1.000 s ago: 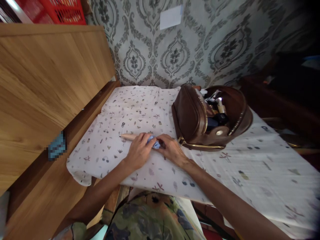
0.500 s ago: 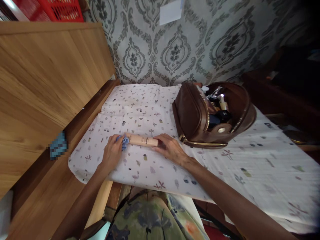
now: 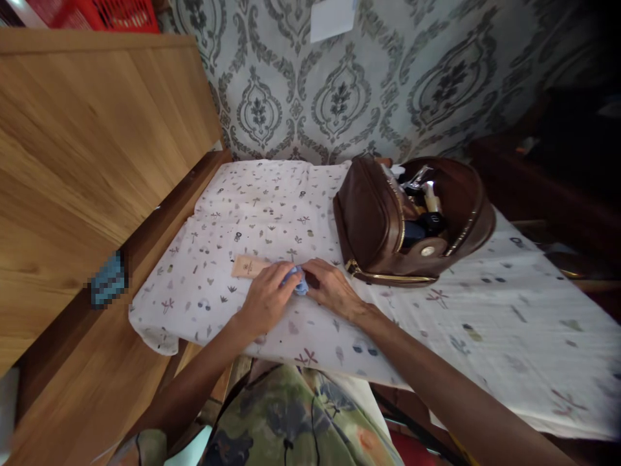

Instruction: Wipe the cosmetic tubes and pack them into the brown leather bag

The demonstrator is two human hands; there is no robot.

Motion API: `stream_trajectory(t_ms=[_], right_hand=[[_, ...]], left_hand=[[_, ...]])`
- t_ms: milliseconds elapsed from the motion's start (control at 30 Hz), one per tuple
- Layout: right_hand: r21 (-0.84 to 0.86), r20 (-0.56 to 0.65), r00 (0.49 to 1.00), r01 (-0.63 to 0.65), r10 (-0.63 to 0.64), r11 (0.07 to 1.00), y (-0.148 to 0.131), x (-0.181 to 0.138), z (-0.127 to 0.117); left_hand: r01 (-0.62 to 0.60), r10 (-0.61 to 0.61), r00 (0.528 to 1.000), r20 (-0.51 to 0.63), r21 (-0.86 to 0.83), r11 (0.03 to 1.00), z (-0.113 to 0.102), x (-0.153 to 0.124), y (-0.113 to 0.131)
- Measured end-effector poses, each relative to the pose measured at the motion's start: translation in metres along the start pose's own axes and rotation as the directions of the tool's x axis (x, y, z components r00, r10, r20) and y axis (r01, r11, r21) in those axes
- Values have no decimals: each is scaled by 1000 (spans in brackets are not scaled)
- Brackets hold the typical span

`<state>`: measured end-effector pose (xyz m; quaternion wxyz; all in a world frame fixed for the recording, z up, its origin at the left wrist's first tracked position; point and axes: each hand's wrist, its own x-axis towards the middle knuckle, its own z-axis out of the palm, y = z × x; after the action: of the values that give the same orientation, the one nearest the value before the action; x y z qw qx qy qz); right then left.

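Note:
A beige cosmetic tube (image 3: 248,266) lies on the patterned white cloth (image 3: 272,207) that covers the table. My left hand (image 3: 266,299) presses a small blue cloth (image 3: 297,282) against the tube's right part, fingers closed over it. My right hand (image 3: 332,291) grips the tube's dark cap end, just right of the blue cloth. An open brown leather pouch (image 3: 373,223) stands to the right of my hands, with bottles and tubes (image 3: 427,213) inside.
A wooden cabinet side (image 3: 97,149) rises at the left, with a dark wooden ledge (image 3: 160,226) along the table edge. Patterned wallpaper (image 3: 339,84) is behind. A dark piece of furniture (image 3: 548,188) stands at the right. A red crate (image 3: 121,13) sits on top left.
My left hand slid the blue cloth left along the tube to its far end, then back right to the cap end. My right hand stayed on the cap end.

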<state>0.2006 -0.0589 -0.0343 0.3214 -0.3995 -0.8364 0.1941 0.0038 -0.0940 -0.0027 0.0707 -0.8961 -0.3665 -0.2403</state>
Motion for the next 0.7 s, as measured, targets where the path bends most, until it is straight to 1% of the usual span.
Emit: stream_trajectory(t_ms=[67, 167, 300, 400, 500, 567, 633, 700], right_hand=[[6, 1, 1000, -5, 5, 1000, 1, 0, 0], [14, 8, 1000, -26, 26, 1000, 1, 0, -1], [17, 3, 999, -32, 32, 999, 0, 0, -2], [33, -6, 999, -42, 42, 999, -3, 0, -4], [71, -28, 998, -48, 50, 996, -5, 0, -5], [103, -48, 998, -38, 43, 994, -6, 0, -4], [138, -66, 997, -22, 32, 990, -7, 0, -4], [169, -93, 995, -11, 27, 986, -8, 0, -3]], left_hand=[[53, -53, 999, -2, 3, 999, -3, -8, -11], [185, -184, 983, -17, 21, 983, -14, -26, -37], [394, -394, 919, -15, 43, 918, -26, -51, -66], [458, -458, 889, -15, -5, 889, -32, -60, -75], [456, -458, 885, -79, -48, 889, -37, -52, -66], [407, -414, 900, -134, -82, 910, -39, -37, -50], [301, -316, 937, -150, -116, 947, -36, -18, -32], [163, -174, 980, -95, -109, 981, -30, 0, -14]])
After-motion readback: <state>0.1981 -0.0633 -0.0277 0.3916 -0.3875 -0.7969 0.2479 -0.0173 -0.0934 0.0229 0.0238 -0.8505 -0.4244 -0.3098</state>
